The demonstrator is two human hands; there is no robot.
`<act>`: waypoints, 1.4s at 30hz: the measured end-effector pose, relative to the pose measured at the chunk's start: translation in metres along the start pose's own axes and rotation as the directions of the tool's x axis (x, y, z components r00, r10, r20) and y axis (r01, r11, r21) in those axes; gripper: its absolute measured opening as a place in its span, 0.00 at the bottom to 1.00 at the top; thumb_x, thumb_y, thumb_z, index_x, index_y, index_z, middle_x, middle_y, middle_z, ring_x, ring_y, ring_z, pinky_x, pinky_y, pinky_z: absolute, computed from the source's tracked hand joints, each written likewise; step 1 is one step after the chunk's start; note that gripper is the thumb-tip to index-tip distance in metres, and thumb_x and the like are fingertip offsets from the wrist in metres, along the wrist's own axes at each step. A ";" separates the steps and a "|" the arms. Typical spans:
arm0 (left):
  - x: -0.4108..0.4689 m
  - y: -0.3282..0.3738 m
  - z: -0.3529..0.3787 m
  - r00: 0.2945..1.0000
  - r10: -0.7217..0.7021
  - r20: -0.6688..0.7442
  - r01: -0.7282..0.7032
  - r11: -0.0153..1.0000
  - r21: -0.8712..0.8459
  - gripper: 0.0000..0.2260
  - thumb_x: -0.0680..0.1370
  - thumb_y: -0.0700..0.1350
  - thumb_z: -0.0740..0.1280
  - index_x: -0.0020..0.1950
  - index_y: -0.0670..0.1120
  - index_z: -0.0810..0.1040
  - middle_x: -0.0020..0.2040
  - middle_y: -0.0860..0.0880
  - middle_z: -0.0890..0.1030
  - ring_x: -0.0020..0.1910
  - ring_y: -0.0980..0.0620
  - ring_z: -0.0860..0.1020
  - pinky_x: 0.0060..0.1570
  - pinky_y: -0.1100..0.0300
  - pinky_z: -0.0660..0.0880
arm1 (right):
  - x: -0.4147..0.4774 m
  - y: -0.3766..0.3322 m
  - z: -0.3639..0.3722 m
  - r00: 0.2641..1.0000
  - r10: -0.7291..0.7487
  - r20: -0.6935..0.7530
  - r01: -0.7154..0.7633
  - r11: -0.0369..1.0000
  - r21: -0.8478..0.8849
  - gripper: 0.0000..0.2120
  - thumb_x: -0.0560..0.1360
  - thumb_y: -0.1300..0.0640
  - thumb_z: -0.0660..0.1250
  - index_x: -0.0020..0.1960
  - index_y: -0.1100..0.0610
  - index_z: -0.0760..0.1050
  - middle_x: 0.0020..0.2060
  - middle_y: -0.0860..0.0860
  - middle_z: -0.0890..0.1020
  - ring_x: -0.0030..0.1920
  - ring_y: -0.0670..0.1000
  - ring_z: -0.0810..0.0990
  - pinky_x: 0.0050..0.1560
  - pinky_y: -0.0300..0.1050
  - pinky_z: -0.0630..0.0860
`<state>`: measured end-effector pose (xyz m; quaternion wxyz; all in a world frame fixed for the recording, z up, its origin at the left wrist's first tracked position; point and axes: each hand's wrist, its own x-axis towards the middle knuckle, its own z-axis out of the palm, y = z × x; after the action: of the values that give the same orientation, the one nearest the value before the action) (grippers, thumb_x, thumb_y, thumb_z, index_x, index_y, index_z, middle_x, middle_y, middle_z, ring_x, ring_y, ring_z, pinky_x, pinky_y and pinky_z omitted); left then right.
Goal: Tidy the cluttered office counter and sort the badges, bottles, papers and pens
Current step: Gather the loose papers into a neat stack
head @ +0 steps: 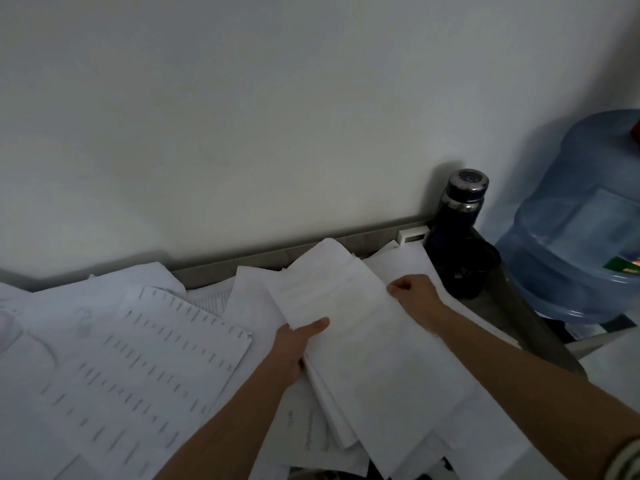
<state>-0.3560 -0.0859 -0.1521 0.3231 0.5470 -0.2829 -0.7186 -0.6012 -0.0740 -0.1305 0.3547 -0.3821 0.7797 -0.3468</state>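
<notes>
White paper stack [363,327] lying over loose sheets [256,299] at the counter's [502,306] right end. Left hand [298,344] grips its left edge, thumb on top; right hand [414,296] pinches the far edge. Step: gathering papers. Next, probably: square the stack and set it down beside the dark flask [457,230].

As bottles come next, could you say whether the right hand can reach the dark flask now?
Probably, once freed: the right hand grips the paper stack by its edge, close beside the dark flask, with nothing standing between them.
</notes>
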 end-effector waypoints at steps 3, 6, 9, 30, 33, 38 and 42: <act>0.001 -0.002 -0.002 0.999 -0.012 -0.050 0.011 1.000 -0.020 0.21 0.68 0.32 0.76 0.59 0.38 0.78 0.57 0.39 0.81 0.54 0.38 0.80 0.57 0.42 0.76 | -0.005 0.003 0.008 0.997 -0.025 0.070 0.036 0.986 -0.163 0.12 0.77 0.52 0.68 0.56 0.59 0.79 0.48 0.53 0.80 0.51 0.54 0.79 0.48 0.42 0.71; -0.007 0.007 -0.005 1.000 0.014 0.016 -0.013 0.999 -0.029 0.19 0.71 0.31 0.73 0.61 0.37 0.77 0.58 0.38 0.81 0.54 0.38 0.80 0.53 0.44 0.77 | -0.003 0.004 -0.003 0.995 -0.014 0.099 0.028 0.989 -0.147 0.29 0.71 0.47 0.74 0.68 0.56 0.70 0.60 0.54 0.76 0.58 0.54 0.77 0.55 0.44 0.72; -0.023 0.032 -0.008 0.980 0.128 0.154 -0.134 0.991 0.029 0.20 0.70 0.33 0.72 0.61 0.41 0.77 0.57 0.41 0.82 0.56 0.40 0.80 0.55 0.45 0.78 | -0.008 -0.006 -0.014 0.949 0.059 0.310 -0.116 0.978 0.172 0.36 0.66 0.52 0.79 0.70 0.53 0.68 0.60 0.55 0.79 0.56 0.55 0.80 0.52 0.48 0.78; -0.100 0.137 -0.046 0.836 0.535 0.119 -0.548 0.810 0.210 0.30 0.56 0.48 0.81 0.56 0.43 0.81 0.52 0.43 0.84 0.52 0.42 0.82 0.56 0.40 0.77 | -0.056 -0.116 -0.003 0.834 -0.329 0.442 0.143 0.904 0.403 0.16 0.70 0.64 0.73 0.57 0.60 0.80 0.50 0.52 0.86 0.52 0.53 0.84 0.53 0.47 0.80; -0.098 0.128 -0.051 0.836 0.529 0.144 -0.548 0.820 0.164 0.30 0.57 0.47 0.81 0.58 0.46 0.80 0.55 0.44 0.83 0.55 0.43 0.81 0.57 0.40 0.76 | -0.064 -0.118 -0.001 0.869 -0.358 0.340 0.152 0.849 0.506 0.14 0.70 0.63 0.73 0.55 0.61 0.81 0.51 0.56 0.85 0.53 0.57 0.84 0.60 0.56 0.77; -0.100 0.110 -0.047 0.833 0.518 0.196 -0.552 0.804 0.221 0.20 0.62 0.37 0.80 0.48 0.56 0.84 0.50 0.51 0.85 0.51 0.49 0.82 0.58 0.43 0.77 | -0.076 -0.111 0.001 0.815 -0.442 0.374 0.232 0.842 0.488 0.24 0.67 0.63 0.77 0.61 0.56 0.78 0.54 0.53 0.84 0.57 0.54 0.82 0.59 0.53 0.78; -0.101 0.116 -0.046 0.798 0.558 0.228 -0.603 0.751 0.268 0.21 0.60 0.42 0.82 0.49 0.56 0.82 0.50 0.53 0.85 0.50 0.53 0.82 0.52 0.50 0.79 | -0.077 -0.113 -0.011 0.790 -0.481 0.381 0.243 0.815 0.526 0.27 0.66 0.64 0.76 0.63 0.53 0.76 0.56 0.52 0.83 0.58 0.53 0.81 0.59 0.52 0.77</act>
<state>-0.2739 -0.0833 -0.0138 0.4152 0.4281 -0.5752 -0.5599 -0.5357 -0.0586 -0.0113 0.5461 -0.5115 0.4683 -0.4700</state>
